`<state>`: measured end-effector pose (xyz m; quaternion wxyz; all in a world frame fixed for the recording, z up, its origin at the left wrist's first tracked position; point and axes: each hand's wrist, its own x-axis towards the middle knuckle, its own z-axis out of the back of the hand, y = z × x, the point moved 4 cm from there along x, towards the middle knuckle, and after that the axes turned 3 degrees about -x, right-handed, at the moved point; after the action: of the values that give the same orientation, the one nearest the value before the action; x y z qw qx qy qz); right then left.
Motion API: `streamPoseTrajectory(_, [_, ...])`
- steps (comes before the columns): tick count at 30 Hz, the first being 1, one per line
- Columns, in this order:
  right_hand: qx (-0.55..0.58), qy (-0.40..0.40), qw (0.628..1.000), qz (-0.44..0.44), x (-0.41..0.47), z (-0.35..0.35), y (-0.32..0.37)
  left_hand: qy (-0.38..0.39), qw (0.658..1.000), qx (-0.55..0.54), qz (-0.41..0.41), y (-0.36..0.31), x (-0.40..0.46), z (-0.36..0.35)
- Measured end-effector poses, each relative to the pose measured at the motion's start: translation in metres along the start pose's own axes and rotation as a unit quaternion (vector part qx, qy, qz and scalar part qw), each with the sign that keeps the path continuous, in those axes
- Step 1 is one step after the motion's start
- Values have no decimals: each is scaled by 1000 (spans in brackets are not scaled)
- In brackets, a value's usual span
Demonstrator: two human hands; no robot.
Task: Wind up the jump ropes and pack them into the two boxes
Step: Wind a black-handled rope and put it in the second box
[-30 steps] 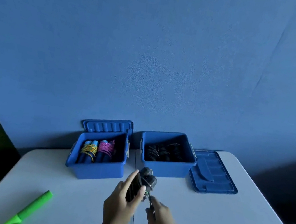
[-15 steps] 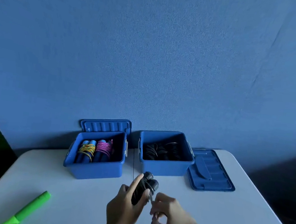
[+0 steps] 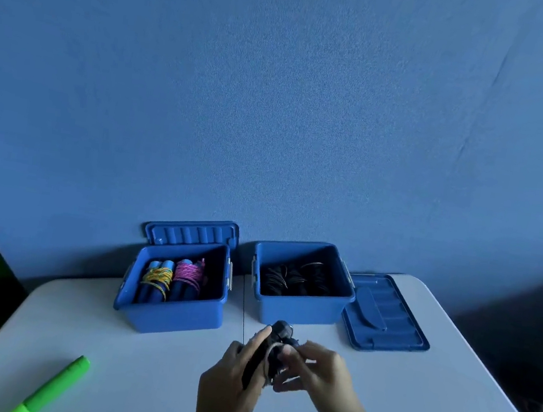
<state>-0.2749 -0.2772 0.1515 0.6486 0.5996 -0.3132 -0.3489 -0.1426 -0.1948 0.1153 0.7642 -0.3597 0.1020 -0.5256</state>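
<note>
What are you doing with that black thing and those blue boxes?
A person is winding up a black jump rope. The left hand grips its handles while the right hand wraps the cord around them. The left box already holds bundles with yellow and pink cords, and the right box holds black ones. Both lids are off.

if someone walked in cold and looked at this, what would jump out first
Probably the two hands at the near middle of the white table: the left hand grips a dark jump rope bundle while the right hand works the cord around it. Behind them stand two open blue boxes, the left box holding blue-handled ropes wound in yellow and pink, the right box holding black ropes. A bright green handle lies at the near left.
</note>
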Motion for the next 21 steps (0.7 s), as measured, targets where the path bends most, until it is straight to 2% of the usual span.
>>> streamPoseTrajectory(6, [-51, -67, 996, -30, -2, -1, -4, 14, 1000, -14, -1, -1, -3, -2])
streamPoseTrajectory(12, [1, -17, 999, -34, -3, 4, -3, -43, 998, -48, 13, 2, 0, 3])
streamPoseTrajectory(14, [-41, -22, 999, -13, -2, 14, 0, -44, 997, -59, 20, 0, 1, 6])
streamPoseTrajectory(15, [-96, -35, 995, 8, -1, 21, 0, -40, 997, -59, 17, -2, 1, 7])
streamPoseTrajectory(18, [-270, -94, 951, 121, 7, 37, 5, -24, 998, -58, -24, -7, -6, 4])
streamPoseTrajectory(21, [-289, -112, 936, 170, 16, 46, -1, 3, 997, -42, -70, -6, -10, -5])
